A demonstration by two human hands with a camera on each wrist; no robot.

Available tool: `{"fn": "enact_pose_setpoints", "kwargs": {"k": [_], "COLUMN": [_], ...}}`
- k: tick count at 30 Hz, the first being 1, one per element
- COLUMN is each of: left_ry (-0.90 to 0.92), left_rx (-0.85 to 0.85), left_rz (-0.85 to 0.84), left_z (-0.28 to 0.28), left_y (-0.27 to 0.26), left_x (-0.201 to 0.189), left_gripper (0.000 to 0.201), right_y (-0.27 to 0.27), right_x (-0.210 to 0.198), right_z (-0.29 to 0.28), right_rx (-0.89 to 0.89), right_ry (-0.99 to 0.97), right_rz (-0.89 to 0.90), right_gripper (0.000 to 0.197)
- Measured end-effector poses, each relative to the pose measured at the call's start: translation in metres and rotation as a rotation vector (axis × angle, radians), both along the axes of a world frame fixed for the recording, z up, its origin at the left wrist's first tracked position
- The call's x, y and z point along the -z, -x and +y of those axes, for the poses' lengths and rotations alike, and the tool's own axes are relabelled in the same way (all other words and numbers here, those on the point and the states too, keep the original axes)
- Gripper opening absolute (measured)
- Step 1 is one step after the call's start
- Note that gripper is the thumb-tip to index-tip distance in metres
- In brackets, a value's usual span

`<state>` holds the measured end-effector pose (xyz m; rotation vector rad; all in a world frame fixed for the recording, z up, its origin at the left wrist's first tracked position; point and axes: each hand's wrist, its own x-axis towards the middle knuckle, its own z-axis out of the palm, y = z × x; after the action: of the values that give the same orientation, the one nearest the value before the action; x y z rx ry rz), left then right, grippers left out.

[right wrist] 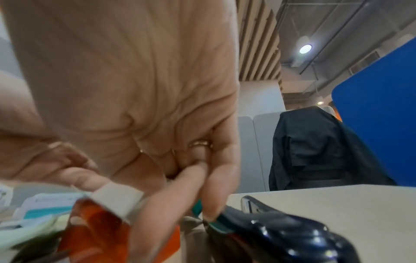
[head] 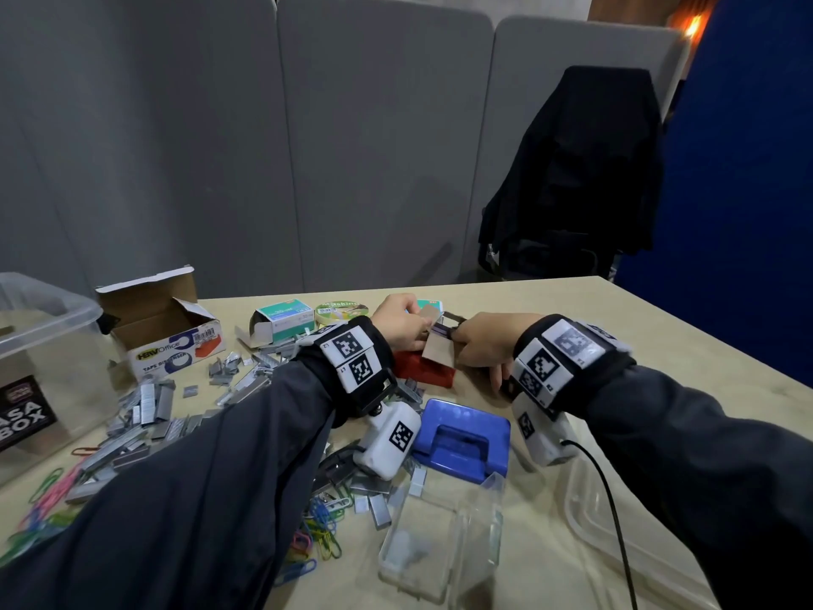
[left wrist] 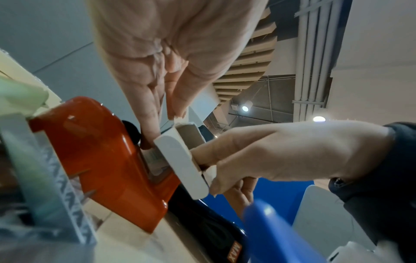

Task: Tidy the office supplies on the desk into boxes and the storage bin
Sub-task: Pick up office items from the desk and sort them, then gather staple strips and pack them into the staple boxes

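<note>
A small brown cardboard staple box (head: 437, 347) is held between both hands just above a red tape dispenser (head: 424, 369). My left hand (head: 407, 323) pinches the box's far side; in the left wrist view its fingers (left wrist: 150, 124) lie on the box (left wrist: 180, 160) next to the dispenser (left wrist: 108, 160). My right hand (head: 477, 341) pinches the box's open end (left wrist: 202, 154). In the right wrist view a box flap (right wrist: 117, 201) shows over the dispenser (right wrist: 96, 226). What is inside the box is hidden.
A clear storage bin (head: 44, 345) stands at the left, an open tape-dispenser carton (head: 167, 332) beside it. Loose staples (head: 145, 407) and coloured paper clips (head: 316, 534) litter the desk. A blue hole punch (head: 462, 438), black stapler (right wrist: 281, 231), clear case (head: 440, 548) and lid (head: 616, 521) lie near me.
</note>
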<state>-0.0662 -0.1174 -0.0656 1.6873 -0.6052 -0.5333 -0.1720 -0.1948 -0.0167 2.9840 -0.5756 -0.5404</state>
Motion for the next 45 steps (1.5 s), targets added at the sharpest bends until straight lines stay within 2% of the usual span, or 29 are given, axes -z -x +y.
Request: {"fn": "enact_pose_setpoints", "kwargs": {"k": [6, 9, 10, 12, 14, 15, 16, 20, 22, 27, 34, 38, 45], "left_ry": [-0.007, 0.041, 0.053, 0.048, 0.049, 0.046, 0.037, 0.004, -0.016, 0.034, 0.047, 0.06, 0.197], "left_rx": [-0.006, 0.005, -0.001, -0.022, -0.025, -0.028, -0.026, -0.039, -0.033, -0.014, -0.015, -0.021, -0.013], "left_rz": [0.01, 0.048, 0.05, 0.054, 0.07, 0.08, 0.091, 0.082, 0.093, 0.126, 0.179, 0.219, 0.324], "left_z": [-0.001, -0.001, 0.0, 0.0, 0.001, 0.001, 0.001, 0.0, -0.002, -0.003, 0.001, 0.004, 0.013], "left_y": [0.001, 0.005, 0.007, 0.006, 0.006, 0.006, 0.006, 0.006, 0.005, 0.006, 0.009, 0.011, 0.011], "left_x": [0.0, -0.001, -0.001, 0.0, -0.002, -0.003, -0.004, -0.001, 0.0, -0.001, -0.002, -0.001, -0.004], "left_gripper": [0.034, 0.036, 0.036, 0.037, 0.036, 0.036, 0.035, 0.034, 0.033, 0.034, 0.033, 0.033, 0.034], "right_y": [-0.001, 0.004, 0.006, 0.007, -0.002, -0.008, -0.016, -0.038, -0.044, -0.052, -0.054, -0.053, -0.042], "right_x": [0.003, -0.011, -0.017, -0.026, -0.025, -0.022, -0.018, 0.003, 0.01, 0.008, 0.017, 0.017, 0.005], "right_z": [-0.002, -0.017, -0.025, -0.042, -0.063, -0.071, -0.077, -0.078, -0.074, -0.066, -0.057, -0.052, -0.043], "right_rx": [0.008, 0.044, 0.057, 0.087, 0.187, 0.234, 0.271, 0.338, 0.372, 0.373, 0.329, 0.308, 0.317], "right_ry": [-0.013, -0.235, -0.349, -0.51, -0.55, -0.533, -0.519, -0.576, -0.649, -0.661, -0.593, -0.554, -0.542], "right_rz": [0.017, -0.025, -0.114, -0.419, -0.72, -0.766, -0.734, -0.319, -0.248, -0.182, -0.25, -0.245, -0.265], "right_gripper": [0.036, 0.033, 0.031, 0.026, 0.027, 0.029, 0.033, 0.06, 0.075, 0.082, 0.058, 0.059, 0.056]}}
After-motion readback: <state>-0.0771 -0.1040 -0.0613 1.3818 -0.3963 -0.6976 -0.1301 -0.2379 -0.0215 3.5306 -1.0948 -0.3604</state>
